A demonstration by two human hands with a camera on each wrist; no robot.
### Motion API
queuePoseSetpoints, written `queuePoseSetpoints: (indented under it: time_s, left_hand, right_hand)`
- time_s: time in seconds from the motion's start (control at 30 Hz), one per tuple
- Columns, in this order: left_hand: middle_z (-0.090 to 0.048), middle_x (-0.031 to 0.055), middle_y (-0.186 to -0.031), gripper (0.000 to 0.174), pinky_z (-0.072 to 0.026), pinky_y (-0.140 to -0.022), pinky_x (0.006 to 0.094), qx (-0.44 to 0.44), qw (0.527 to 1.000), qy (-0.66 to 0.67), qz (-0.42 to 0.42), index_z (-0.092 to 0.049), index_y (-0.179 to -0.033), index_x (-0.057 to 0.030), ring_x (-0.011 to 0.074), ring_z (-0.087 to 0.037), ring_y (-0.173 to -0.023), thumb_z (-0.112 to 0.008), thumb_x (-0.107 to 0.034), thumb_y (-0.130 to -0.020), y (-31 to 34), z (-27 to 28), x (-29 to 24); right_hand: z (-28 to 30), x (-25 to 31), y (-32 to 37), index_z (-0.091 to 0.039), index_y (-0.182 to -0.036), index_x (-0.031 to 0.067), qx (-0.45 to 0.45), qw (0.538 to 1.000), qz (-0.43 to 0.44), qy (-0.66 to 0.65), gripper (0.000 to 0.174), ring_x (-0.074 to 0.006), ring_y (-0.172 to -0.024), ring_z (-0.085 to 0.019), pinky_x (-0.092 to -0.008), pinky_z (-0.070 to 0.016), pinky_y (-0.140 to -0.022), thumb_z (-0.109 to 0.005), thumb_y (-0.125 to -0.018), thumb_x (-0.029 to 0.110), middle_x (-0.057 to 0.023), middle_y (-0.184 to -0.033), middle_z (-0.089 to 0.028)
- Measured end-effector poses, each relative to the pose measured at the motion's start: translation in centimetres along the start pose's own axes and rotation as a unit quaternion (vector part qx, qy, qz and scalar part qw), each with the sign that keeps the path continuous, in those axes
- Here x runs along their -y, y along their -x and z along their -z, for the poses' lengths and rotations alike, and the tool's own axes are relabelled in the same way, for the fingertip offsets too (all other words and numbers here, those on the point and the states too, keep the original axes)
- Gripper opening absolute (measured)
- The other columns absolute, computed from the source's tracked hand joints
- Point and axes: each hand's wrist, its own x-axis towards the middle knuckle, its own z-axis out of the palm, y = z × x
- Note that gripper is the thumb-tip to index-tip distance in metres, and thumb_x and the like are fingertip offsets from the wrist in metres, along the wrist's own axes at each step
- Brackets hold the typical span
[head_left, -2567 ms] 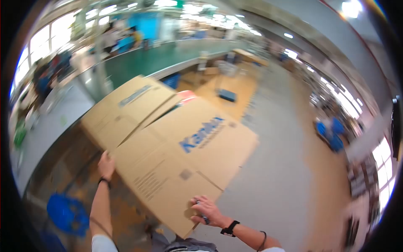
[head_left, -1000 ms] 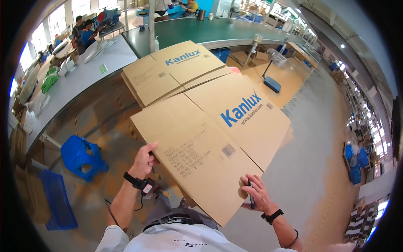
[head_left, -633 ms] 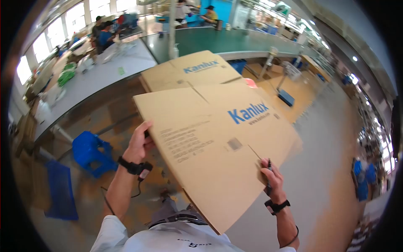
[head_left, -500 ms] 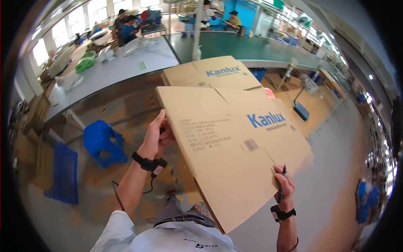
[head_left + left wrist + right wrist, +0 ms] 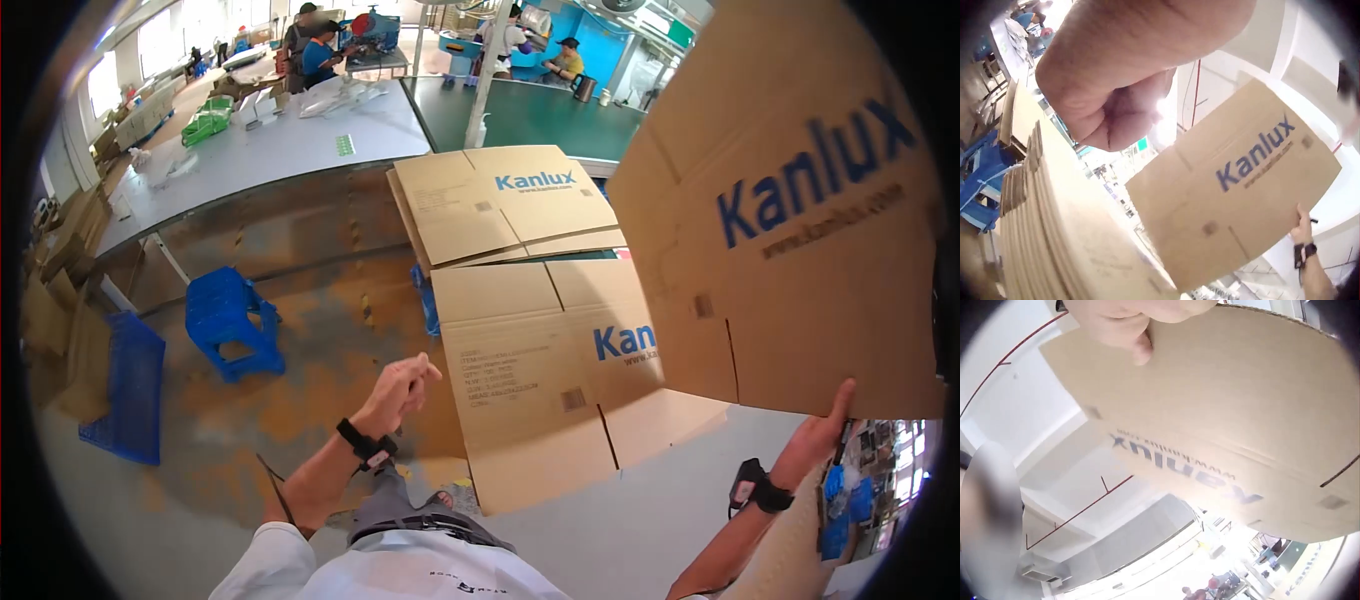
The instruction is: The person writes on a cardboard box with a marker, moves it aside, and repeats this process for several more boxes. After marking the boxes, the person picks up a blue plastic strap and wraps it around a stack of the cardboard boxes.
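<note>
A flat cardboard carton [image 5: 770,230] printed Kanlux is raised at the right, its lower edge gripped by my right hand [image 5: 822,440], thumb on the printed face. A dark pen shows beside that hand. The same carton [image 5: 1235,187] tilts upright in the left wrist view, and fills much of the right wrist view [image 5: 1210,394]. My left hand [image 5: 392,396] has its fingers curled, holding nothing, left of a stack of flat cartons [image 5: 520,400]. The stack's layered edges [image 5: 1035,219] appear in the left wrist view.
Beyond lies another flat carton pile [image 5: 460,210]. A blue stool [image 5: 225,310] and blue crate [image 5: 135,390] stand at left. A white table [image 5: 290,150] and green-topped table [image 5: 550,110] run behind; several people are at the back.
The top carton has been lifted off the stack and swung up to the right by my right hand. My left hand has let go of its edge, and the carton beneath is exposed.
</note>
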Motion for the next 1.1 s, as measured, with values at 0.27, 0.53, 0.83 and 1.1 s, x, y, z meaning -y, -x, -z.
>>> queuePoseSetpoints:
  time_s: [0.27, 0.53, 0.83, 1.1]
  left_hand:
    - [-0.038, -0.0052, -0.055, 0.064, -0.0326, -0.048, 0.0218, 0.11, 0.992, -0.06, 0.01, -0.057, -0.122, 0.0025, 0.0055, -0.035, -0.047, -0.037, -0.055, -0.103, 0.2, -5.8, 5.2]
    - [-0.042, -0.0069, -0.066, 0.043, -0.0346, -0.053, 0.0221, 0.233, 0.968, 0.066, 0.062, -0.062, -0.111, -0.001, 0.0035, -0.037, -0.057, -0.056, -0.042, -0.099, 2.6, -5.3, 5.6]
    - [-0.054, -0.0027, -0.065, 0.03, -0.0337, -0.042, 0.0234, 0.065, 0.977, -0.068, 0.192, -0.066, -0.087, -0.0011, 0.0049, -0.043, -0.049, -0.067, -0.03, -0.094, 5.1, -7.4, 8.6]
    - [-0.055, -0.0019, -0.06, 0.036, -0.0368, -0.042, 0.0248, 0.104, 0.953, -0.199, 0.202, -0.069, -0.077, -0.0008, 0.006, -0.046, -0.049, -0.071, -0.035, -0.089, 5.5, -6.2, 11.1]
  right_hand:
    - [-0.4, -9.1, 4.5, -0.048, -0.138, -0.0024, 0.05, 0.836, -0.293, -0.46, 0.043, -0.0185, -0.118, -0.052, -0.0305, -0.0403, -0.104, -0.053, -0.103, 0.022, -0.0103, -0.135, -0.054]
    - [-2.1, -8.0, 19.1, -0.058, -0.109, 0.0073, 0.126, 0.621, -0.648, -0.422, 0.041, -0.0091, -0.083, -0.06, -0.0222, -0.0477, -0.067, -0.053, -0.1, 0.046, -0.0017, -0.093, -0.064]
    - [-1.4, -2.8, 22.8, -0.06, -0.11, 0.0034, 0.246, 0.698, -0.545, -0.396, 0.041, -0.0061, -0.052, -0.049, -0.0208, -0.035, -0.042, -0.053, -0.1, 0.043, -0.0029, -0.072, -0.059]
    - [-5.9, 20.3, 22.4, -0.06, -0.104, -0.0014, 0.485, 0.474, -0.451, -0.58, 0.018, -0.013, -0.064, -0.065, -0.0241, -0.0495, -0.052, -0.063, -0.091, 0.011, -0.0092, -0.083, -0.065]
